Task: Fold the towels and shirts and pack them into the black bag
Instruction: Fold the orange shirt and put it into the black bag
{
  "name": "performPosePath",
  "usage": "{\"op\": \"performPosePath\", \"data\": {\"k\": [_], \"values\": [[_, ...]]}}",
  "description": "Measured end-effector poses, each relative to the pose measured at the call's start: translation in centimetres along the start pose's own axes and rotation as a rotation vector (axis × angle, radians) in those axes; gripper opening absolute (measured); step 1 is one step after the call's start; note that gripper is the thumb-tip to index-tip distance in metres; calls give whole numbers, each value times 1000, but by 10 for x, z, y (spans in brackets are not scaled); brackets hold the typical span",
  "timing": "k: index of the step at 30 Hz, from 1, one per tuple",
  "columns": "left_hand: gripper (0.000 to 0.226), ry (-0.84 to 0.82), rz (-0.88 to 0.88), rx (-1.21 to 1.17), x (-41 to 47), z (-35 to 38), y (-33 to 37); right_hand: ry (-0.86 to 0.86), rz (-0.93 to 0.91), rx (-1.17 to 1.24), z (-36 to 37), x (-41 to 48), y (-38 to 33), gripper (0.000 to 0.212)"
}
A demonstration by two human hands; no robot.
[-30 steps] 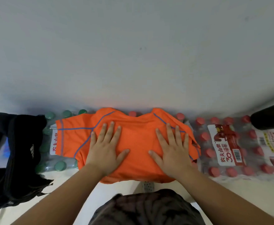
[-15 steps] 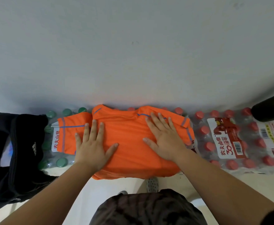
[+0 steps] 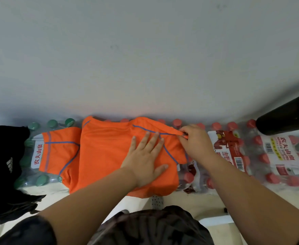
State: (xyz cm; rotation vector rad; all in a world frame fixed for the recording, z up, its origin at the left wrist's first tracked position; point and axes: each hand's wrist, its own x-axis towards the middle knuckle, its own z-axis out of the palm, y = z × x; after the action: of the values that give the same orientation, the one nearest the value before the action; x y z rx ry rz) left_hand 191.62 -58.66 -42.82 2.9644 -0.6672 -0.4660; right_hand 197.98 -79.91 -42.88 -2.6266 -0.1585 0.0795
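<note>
An orange shirt (image 3: pixel 102 152) with blue piping lies spread over shrink-wrapped packs of water bottles against the wall. Its left sleeve (image 3: pixel 56 149) lies flat, sticking out to the left. My left hand (image 3: pixel 145 156) presses flat on the right half of the shirt, fingers straight. My right hand (image 3: pixel 194 140) pinches the edge of the right sleeve at the shirt's far right. The black bag (image 3: pixel 5 167) with a white logo stands at the far left, beside the shirt's left sleeve.
Green-capped bottles (image 3: pixel 39 179) lie under the shirt's left side and red-capped bottle packs (image 3: pixel 233 152) run to the right. A black rounded object (image 3: pixel 286 119) juts in at the right edge. A pale wall rises right behind the bottles.
My left hand has crossed from the shirt's left part to its right half. My right hand has slid right and taken hold of the sleeve edge.
</note>
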Motion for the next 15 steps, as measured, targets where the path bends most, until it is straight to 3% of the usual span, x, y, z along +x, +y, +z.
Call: {"op": "performPosePath", "data": {"k": [3,7,12,15], "values": [[92,-4,-28,23,11,3,5,49,125,182,-9,8,3,34],[100,-1,-47,25,21,6,13,75,306,415,-20,16,11,44],[111,3,-94,3,35,4,19,-163,197,261,-27,10,15,25],[115,34,-80,-25,33,2,15,-103,175,246,-29,10,15,19]]}}
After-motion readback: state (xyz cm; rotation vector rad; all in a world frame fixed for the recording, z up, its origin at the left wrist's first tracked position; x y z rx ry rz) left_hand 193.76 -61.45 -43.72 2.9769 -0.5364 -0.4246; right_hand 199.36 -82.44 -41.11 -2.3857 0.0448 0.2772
